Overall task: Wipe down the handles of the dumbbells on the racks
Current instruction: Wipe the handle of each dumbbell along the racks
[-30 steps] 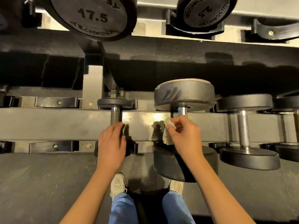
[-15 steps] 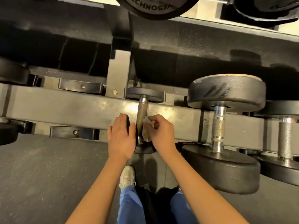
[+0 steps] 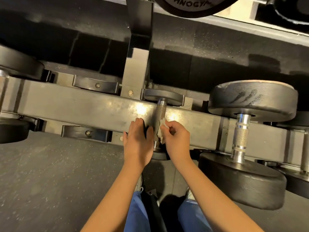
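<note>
A small dumbbell lies across the lower rack rail (image 3: 83, 108), its knurled metal handle (image 3: 160, 111) pointing away from me. My right hand (image 3: 177, 139) pinches a crumpled white wipe (image 3: 161, 129) against the handle's right side, low on the bar. My left hand (image 3: 138, 141) rests flat on the rail just left of the handle, fingers straight. A large black dumbbell with a chrome handle (image 3: 241, 134) sits in the slot to the right.
Two vacant black cradles (image 3: 95, 85) sit left of the small dumbbell. Further dumbbells show at the far left (image 3: 15, 129) and far right edges. The upper shelf holds a big weight head (image 3: 192, 5). Dark rubber floor, blue trousers and shoes lie below.
My right hand left the large dumbbell's handle and brought the wipe to the small dumbbell's handle. The view shifted left. My left hand stayed beside that handle.
</note>
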Demonstrator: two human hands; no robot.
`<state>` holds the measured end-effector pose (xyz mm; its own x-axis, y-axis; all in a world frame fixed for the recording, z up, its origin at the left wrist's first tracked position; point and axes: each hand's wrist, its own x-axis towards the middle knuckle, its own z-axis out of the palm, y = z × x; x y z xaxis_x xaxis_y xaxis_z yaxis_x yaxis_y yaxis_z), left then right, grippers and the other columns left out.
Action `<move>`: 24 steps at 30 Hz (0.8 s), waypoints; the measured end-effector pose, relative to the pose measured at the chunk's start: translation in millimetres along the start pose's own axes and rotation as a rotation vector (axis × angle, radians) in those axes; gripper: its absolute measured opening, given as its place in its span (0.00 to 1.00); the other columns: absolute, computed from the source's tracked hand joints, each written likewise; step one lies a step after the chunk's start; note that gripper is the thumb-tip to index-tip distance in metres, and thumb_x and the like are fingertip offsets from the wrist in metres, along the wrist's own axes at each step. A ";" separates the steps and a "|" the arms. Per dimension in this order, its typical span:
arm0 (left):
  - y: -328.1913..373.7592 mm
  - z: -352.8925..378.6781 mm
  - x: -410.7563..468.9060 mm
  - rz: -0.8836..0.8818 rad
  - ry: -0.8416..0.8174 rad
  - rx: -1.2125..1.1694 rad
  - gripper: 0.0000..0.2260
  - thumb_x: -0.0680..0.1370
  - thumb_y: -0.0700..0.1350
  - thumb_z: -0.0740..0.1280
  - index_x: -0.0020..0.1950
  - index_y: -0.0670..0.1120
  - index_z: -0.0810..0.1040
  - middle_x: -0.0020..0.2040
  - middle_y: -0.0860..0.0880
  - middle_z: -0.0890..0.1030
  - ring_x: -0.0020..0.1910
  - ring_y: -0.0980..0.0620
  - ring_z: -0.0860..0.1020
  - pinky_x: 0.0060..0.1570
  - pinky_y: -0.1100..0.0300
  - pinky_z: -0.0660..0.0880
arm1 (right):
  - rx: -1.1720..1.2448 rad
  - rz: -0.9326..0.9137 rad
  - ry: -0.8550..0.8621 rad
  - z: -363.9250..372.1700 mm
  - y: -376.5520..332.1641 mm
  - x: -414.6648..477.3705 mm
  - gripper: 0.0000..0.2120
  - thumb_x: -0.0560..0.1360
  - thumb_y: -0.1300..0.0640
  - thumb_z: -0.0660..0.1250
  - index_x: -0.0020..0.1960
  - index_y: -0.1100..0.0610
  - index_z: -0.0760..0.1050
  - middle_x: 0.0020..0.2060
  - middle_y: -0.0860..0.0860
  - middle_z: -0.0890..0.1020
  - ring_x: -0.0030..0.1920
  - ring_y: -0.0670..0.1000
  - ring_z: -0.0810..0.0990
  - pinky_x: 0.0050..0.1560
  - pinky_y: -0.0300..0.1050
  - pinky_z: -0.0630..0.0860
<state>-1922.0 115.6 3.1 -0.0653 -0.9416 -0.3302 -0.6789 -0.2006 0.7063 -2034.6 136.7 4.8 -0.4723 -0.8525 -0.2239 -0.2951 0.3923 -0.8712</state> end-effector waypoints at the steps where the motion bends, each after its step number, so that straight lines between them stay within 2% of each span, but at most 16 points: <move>1: -0.3 0.2 0.4 0.007 0.001 0.006 0.07 0.78 0.53 0.52 0.42 0.52 0.64 0.41 0.56 0.69 0.45 0.54 0.70 0.64 0.41 0.63 | -0.028 -0.018 0.009 0.2 -1.4 1.1 0.05 0.76 0.62 0.68 0.49 0.63 0.80 0.38 0.49 0.78 0.37 0.41 0.73 0.41 0.26 0.68; 4: -2.0 0.6 1.3 0.016 -0.016 0.022 0.07 0.78 0.54 0.52 0.43 0.53 0.63 0.47 0.53 0.73 0.52 0.50 0.72 0.64 0.40 0.63 | -0.051 -0.085 0.109 6.1 -15.2 19.9 0.03 0.75 0.62 0.68 0.45 0.61 0.80 0.36 0.49 0.77 0.37 0.42 0.73 0.40 0.27 0.68; 6: -4.2 1.6 1.8 0.016 -0.027 0.050 0.08 0.78 0.55 0.51 0.47 0.53 0.64 0.55 0.48 0.74 0.59 0.45 0.71 0.64 0.39 0.62 | -0.036 -0.111 0.173 10.1 -23.0 36.4 0.05 0.76 0.62 0.67 0.43 0.61 0.80 0.36 0.50 0.78 0.37 0.45 0.75 0.40 0.33 0.71; 9: -5.2 2.1 1.9 0.035 -0.035 0.093 0.18 0.77 0.58 0.48 0.54 0.49 0.69 0.60 0.47 0.73 0.63 0.45 0.70 0.65 0.39 0.63 | -0.007 -0.098 0.156 9.1 -20.5 34.3 0.05 0.77 0.61 0.66 0.45 0.61 0.80 0.38 0.52 0.79 0.38 0.45 0.76 0.40 0.34 0.72; 10: -3.4 1.0 1.8 0.039 -0.036 0.096 0.19 0.76 0.59 0.47 0.55 0.49 0.69 0.60 0.48 0.73 0.63 0.46 0.69 0.65 0.39 0.63 | 0.003 -0.080 0.121 6.6 -17.1 25.5 0.05 0.77 0.61 0.67 0.47 0.61 0.80 0.39 0.51 0.79 0.39 0.43 0.76 0.42 0.31 0.71; 13: -1.6 0.3 0.7 0.023 -0.041 0.078 0.15 0.79 0.56 0.50 0.54 0.50 0.69 0.59 0.49 0.73 0.62 0.47 0.70 0.66 0.39 0.62 | 0.010 -0.023 0.016 0.6 -3.9 -4.0 0.06 0.77 0.62 0.67 0.51 0.62 0.81 0.41 0.52 0.79 0.40 0.39 0.76 0.43 0.26 0.70; 15: -0.7 0.0 0.5 0.037 -0.030 0.074 0.17 0.77 0.57 0.48 0.54 0.49 0.69 0.56 0.49 0.74 0.59 0.46 0.71 0.63 0.38 0.64 | 0.051 0.013 -0.027 -2.0 -4.7 -9.0 0.07 0.77 0.62 0.65 0.44 0.61 0.81 0.37 0.53 0.78 0.36 0.40 0.74 0.40 0.26 0.69; 17: -1.4 0.7 0.9 0.042 -0.018 0.081 0.20 0.76 0.59 0.46 0.54 0.48 0.69 0.54 0.48 0.74 0.57 0.45 0.71 0.62 0.38 0.65 | 0.048 0.013 -0.021 -4.3 -10.0 0.6 0.15 0.78 0.59 0.64 0.33 0.59 0.76 0.29 0.51 0.75 0.31 0.42 0.71 0.35 0.29 0.67; 18: -1.6 0.8 1.2 0.041 -0.017 0.088 0.21 0.75 0.59 0.45 0.54 0.47 0.69 0.54 0.47 0.74 0.57 0.45 0.71 0.62 0.39 0.65 | 0.043 0.009 -0.011 -5.4 -13.8 7.8 0.16 0.78 0.59 0.65 0.32 0.58 0.75 0.28 0.51 0.74 0.30 0.43 0.71 0.34 0.30 0.67; 21: -1.7 0.3 1.0 0.040 -0.018 0.085 0.22 0.75 0.59 0.45 0.55 0.46 0.69 0.55 0.46 0.74 0.58 0.44 0.71 0.62 0.39 0.65 | 0.064 -0.001 0.043 -5.6 -24.1 30.0 0.08 0.76 0.60 0.67 0.39 0.58 0.80 0.32 0.51 0.80 0.34 0.44 0.76 0.39 0.32 0.73; 24: -0.6 -1.0 -0.5 0.037 -0.023 0.074 0.17 0.75 0.57 0.46 0.51 0.48 0.68 0.52 0.49 0.74 0.55 0.45 0.71 0.62 0.39 0.65 | 0.119 0.016 0.102 -2.7 -28.8 38.7 0.04 0.75 0.62 0.68 0.42 0.57 0.80 0.35 0.54 0.81 0.36 0.45 0.77 0.40 0.32 0.74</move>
<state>-1920.8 115.9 3.5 -0.1078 -0.9415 -0.3193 -0.7275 -0.1442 0.6708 -2046.7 93.3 22.5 -0.5597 -0.8047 -0.1981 -0.1895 0.3570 -0.9147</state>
